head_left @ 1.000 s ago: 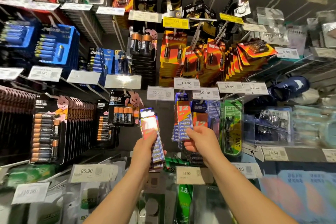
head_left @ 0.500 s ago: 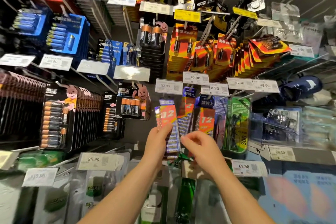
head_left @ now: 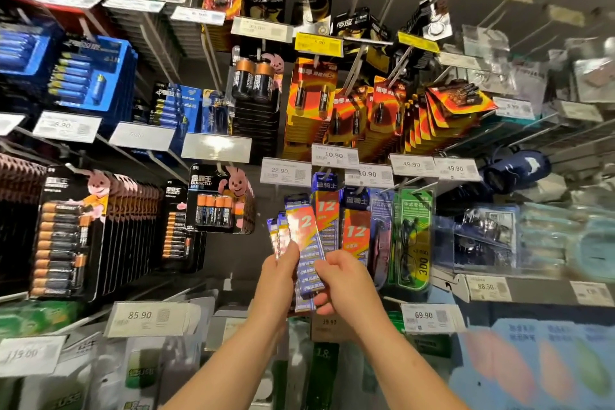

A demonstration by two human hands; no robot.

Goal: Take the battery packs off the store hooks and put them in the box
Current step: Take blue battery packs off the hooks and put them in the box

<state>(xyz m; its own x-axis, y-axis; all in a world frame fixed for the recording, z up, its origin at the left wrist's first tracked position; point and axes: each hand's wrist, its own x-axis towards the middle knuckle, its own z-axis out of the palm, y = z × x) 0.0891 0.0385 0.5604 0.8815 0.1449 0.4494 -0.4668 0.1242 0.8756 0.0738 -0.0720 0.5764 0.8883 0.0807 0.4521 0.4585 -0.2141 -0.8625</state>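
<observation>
The left hand (head_left: 278, 280) pinches a fan of long, flat, glossy blue-and-orange battery packs (head_left: 304, 243) by their lower left edge, thumb in front. The right hand (head_left: 342, 280) curls its fingers round their lower right edge, before the hanging rows of carded packs (head_left: 356, 230).

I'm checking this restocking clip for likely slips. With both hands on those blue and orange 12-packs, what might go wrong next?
1. The left hand holds several 12-packs fanned out by their lower ends; one may slide free and fall.
2. The right hand pinches a pack beside those still hanging; pulling may drag neighbours off the hook.
3. No box is in view, so carrying the loose stack looks awkward.
</observation>
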